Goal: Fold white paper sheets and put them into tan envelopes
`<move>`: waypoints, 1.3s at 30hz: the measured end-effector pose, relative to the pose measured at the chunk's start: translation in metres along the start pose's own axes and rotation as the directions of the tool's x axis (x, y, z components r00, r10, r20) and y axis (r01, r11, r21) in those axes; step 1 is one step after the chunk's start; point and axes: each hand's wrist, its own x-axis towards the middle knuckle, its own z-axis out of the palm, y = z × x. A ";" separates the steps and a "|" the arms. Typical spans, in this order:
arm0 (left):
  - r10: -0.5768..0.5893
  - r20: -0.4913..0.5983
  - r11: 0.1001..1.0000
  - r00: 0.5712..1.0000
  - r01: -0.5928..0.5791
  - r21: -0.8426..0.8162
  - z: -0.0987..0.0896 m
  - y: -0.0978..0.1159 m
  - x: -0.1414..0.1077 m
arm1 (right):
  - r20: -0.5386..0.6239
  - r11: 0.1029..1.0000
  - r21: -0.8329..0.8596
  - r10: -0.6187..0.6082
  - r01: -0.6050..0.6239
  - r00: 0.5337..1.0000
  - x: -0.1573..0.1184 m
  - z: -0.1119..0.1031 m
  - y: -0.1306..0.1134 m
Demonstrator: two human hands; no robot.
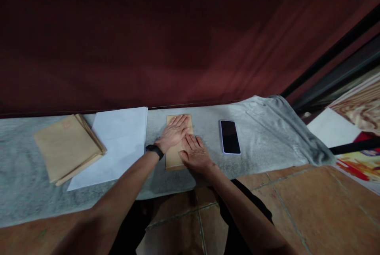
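A narrow brown paper envelope [173,160] lies flat on the grey cloth, upright to my view. My left hand [174,131], with a black band on its wrist, presses flat on its upper part with fingers stretched out. Lower and to the right, my right hand [196,154] rests flat over the envelope's right edge, its fingertips close to the left hand. Both hands hide much of the envelope. Left of them is a stack of white paper sheets [124,140], partly under a pile of brown envelopes [69,144] with a faint red mark.
A smartphone [230,137] with a dark screen lies right of my hands. The grey cloth [267,136] covers a narrow bench along a dark red curtain [178,49]. Dark bars [332,49] and printed sheets [362,164] are at the right, above the tiled floor [320,207].
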 end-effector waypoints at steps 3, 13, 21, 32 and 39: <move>0.032 0.092 0.996 0.995 -0.040 0.082 0.004 -0.015 0.018 | 0.014 0.998 0.060 -0.011 0.010 1.000 0.004 -0.008 0.004; 0.123 0.119 0.981 0.985 -0.139 0.135 0.011 0.000 -0.012 | -0.024 0.963 0.217 0.172 -0.163 0.985 0.018 -0.033 0.013; 0.170 0.112 0.975 0.979 -0.184 0.127 0.015 0.026 -0.056 | -0.077 0.943 0.223 0.270 -0.247 0.960 0.018 -0.035 0.022; 0.238 0.100 0.962 0.966 -0.249 0.116 0.013 0.068 -0.116 | -0.075 0.959 0.281 0.069 -0.045 0.995 0.023 -0.025 0.018; 0.227 0.080 0.972 0.971 -0.231 0.045 0.014 0.083 -0.136 | 0.227 0.989 0.113 -0.115 0.091 0.967 0.014 -0.021 0.008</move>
